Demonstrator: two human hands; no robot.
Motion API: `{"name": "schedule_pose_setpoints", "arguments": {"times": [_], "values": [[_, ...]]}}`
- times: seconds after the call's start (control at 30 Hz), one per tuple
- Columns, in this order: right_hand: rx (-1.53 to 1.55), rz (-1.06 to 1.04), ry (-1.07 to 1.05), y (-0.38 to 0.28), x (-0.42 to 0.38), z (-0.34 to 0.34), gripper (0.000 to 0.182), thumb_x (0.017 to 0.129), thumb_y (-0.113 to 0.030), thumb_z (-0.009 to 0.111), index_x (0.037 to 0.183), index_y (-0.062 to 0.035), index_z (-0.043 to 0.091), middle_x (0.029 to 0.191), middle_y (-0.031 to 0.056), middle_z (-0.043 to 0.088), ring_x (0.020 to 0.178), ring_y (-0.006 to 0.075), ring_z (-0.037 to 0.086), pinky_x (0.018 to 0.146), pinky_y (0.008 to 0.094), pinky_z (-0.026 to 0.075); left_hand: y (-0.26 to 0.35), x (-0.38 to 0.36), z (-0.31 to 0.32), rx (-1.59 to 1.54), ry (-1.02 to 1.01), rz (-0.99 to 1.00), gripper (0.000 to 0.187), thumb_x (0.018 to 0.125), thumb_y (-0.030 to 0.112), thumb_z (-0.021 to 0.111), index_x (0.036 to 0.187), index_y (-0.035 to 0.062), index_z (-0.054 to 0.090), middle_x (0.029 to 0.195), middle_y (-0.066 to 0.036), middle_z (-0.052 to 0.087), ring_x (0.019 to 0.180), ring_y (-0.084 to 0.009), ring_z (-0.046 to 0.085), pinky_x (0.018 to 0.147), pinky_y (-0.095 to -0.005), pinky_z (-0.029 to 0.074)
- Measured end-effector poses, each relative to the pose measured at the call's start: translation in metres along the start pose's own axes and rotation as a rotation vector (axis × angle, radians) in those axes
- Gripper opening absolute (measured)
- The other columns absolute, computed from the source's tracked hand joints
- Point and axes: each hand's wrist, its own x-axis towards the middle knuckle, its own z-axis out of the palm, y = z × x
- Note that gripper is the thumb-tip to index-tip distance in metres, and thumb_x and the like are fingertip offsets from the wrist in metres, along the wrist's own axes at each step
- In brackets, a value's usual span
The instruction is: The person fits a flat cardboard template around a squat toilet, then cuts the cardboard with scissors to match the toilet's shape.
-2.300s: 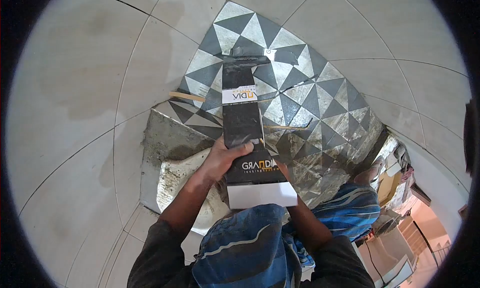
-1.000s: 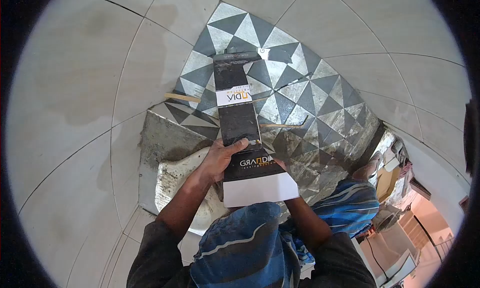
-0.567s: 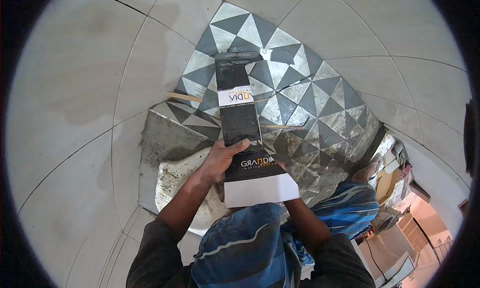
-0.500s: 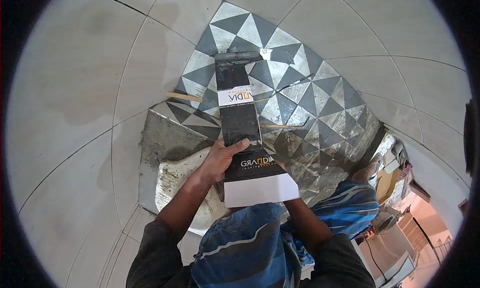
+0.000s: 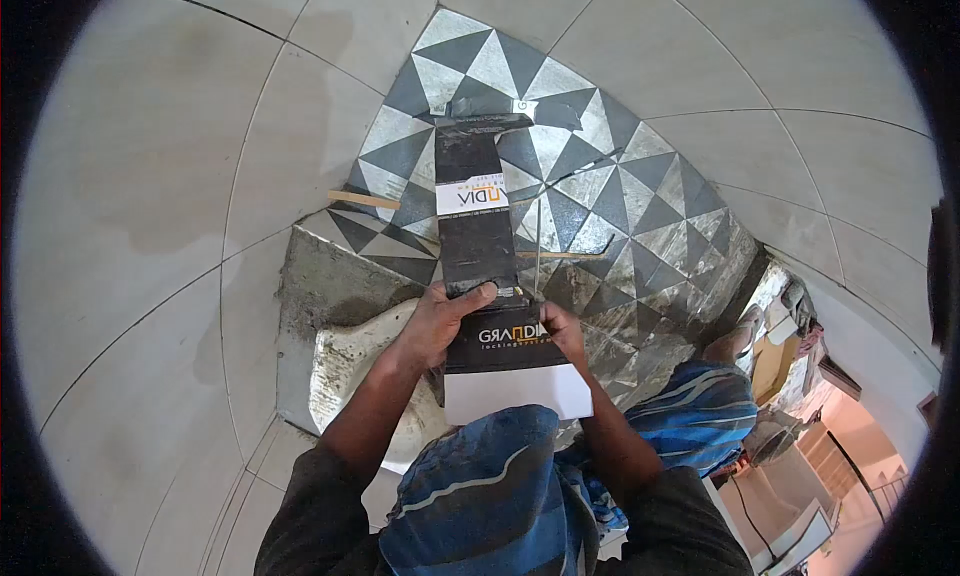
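Note:
A long, opened-out black cardboard box (image 5: pixel 475 246) with white bands and "GRANDIA locking system" print stretches away from my knees over the floor. My left hand (image 5: pixel 438 321) grips its left edge, thumb flat on top. At the right edge my right hand (image 5: pixel 562 331) is closed, fingers curled. From it a thin straight strip (image 5: pixel 538 241) points up beside the cardboard; its exact kind cannot be made out. The near end of the box is a white flap (image 5: pixel 520 392) against my knee. Its far end is torn and folded.
Grey-and-white triangle-patterned tiles (image 5: pixel 570 216) cover the corner floor, between large beige wall tiles (image 5: pixel 150 176). A wooden stick (image 5: pixel 363 199) and a dirty white ceramic basin (image 5: pixel 335 376) lie to the left. Cardboard scraps (image 5: pixel 775 361) are piled at the right.
My right hand has come out from behind the box to its right edge, and the thin strip now shows above it. The box has shifted slightly toward me.

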Motion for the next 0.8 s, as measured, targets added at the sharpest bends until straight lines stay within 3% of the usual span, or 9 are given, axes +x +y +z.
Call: {"name": "schedule_pose_setpoints", "arguments": {"times": [0.07,0.2,0.3,0.47,0.6,0.67,0.7,0.77,0.8], "values": [[-0.195,0.189,0.121,-0.048,0.008,-0.004,0.026,0.095,-0.016,0.064,0.074,-0.0058,0.055,0.075,-0.0027,0.056,0.070,0.0072,0.047,0.062,0.0266,0.041,-0.002,0.003,-0.004,-0.009,0.003,0.097,0.029,0.090,0.020,0.074,0.111,0.0026,0.065,0.095,-0.006,0.070,0.079,-0.0134,0.069,0.068,-0.0292,0.060],[0.012,0.175,0.073,-0.079,0.012,-0.013,0.023,0.090,-0.016,0.073,0.079,-0.0046,0.057,0.073,-0.0011,0.057,0.071,0.0056,0.049,0.062,0.0266,0.042,0.005,0.001,-0.008,0.028,0.046,0.093,0.030,0.089,0.019,0.075,0.111,0.0036,0.065,0.094,-0.005,0.070,0.079,-0.0126,0.069,0.067,-0.0284,0.060],[-0.140,0.155,-0.020,-0.083,0.007,-0.008,0.024,0.088,-0.020,0.074,0.083,-0.0039,0.057,0.071,-0.0010,0.054,0.068,0.0064,0.048,0.061,0.0284,0.041,0.007,0.003,-0.009,0.058,0.038,0.085,0.029,0.089,0.020,0.075,0.111,0.0041,0.065,0.095,-0.005,0.070,0.078,-0.0124,0.069,0.067,-0.0285,0.060],[-0.080,0.157,-0.146,-0.052,0.006,0.003,0.030,0.088,-0.023,0.066,0.081,-0.0059,0.042,0.075,0.0024,0.045,0.073,0.0149,0.041,0.065,0.0333,0.039,0.005,0.007,-0.008,0.065,0.083,0.118,0.028,0.089,0.020,0.075,0.109,0.0043,0.066,0.094,-0.005,0.070,0.077,-0.0125,0.069,0.066,-0.0294,0.060],[-0.253,0.036,-0.253,-0.051,0.007,-0.003,0.023,0.092,-0.025,0.063,0.086,-0.0056,0.053,0.080,0.0046,0.054,0.077,0.0162,0.050,0.070,0.0321,0.043,0.005,0.008,-0.010,0.028,0.043,0.093,0.028,0.089,0.021,0.075,0.110,0.0043,0.065,0.095,-0.005,0.070,0.078,-0.0129,0.069,0.067,-0.0303,0.060],[-0.127,0.213,-0.211,-0.066,0.007,0.002,0.023,0.098,-0.028,0.058,0.102,-0.0061,0.065,0.094,0.0073,0.065,0.089,0.0164,0.060,0.079,0.0299,0.047,0.001,0.012,-0.014,0.065,0.051,0.073,0.030,0.088,0.020,0.075,0.112,0.0056,0.063,0.094,-0.005,0.070,0.075,-0.0142,0.070,0.065,-0.0303,0.061],[-0.128,0.214,-0.211,-0.065,0.007,0.003,0.023,0.098,-0.028,0.058,0.102,-0.0061,0.065,0.094,0.0073,0.065,0.089,0.0164,0.060,0.079,0.0299,0.047,0.000,0.012,-0.015,0.064,0.051,0.073,0.030,0.088,0.020,0.075,0.112,0.0056,0.063,0.094,-0.005,0.070,0.075,-0.0142,0.070,0.065,-0.0303,0.061],[0.057,0.499,-0.133,-0.061,0.005,0.005,0.033,0.102,-0.029,0.053,0.124,-0.0089,0.066,0.113,0.0096,0.069,0.102,0.0159,0.064,0.089,0.0293,0.048,-0.002,0.011,-0.011,0.025,0.069,0.058,0.031,0.088,0.020,0.076,0.112,0.0060,0.063,0.095,-0.006,0.070,0.076,-0.0149,0.070,0.065,-0.0303,0.061],[0.131,0.422,-0.118,-0.055,0.003,0.007,0.032,0.101,-0.031,0.054,0.123,-0.0112,0.066,0.112,0.0091,0.069,0.100,0.0157,0.063,0.089,0.0316,0.048,-0.004,0.012,-0.012,0.019,0.062,0.063,0.032,0.087,0.021,0.077,0.113,0.0063,0.064,0.095,-0.005,0.071,0.078,-0.0152,0.070,0.067,-0.0313,0.061]]}}
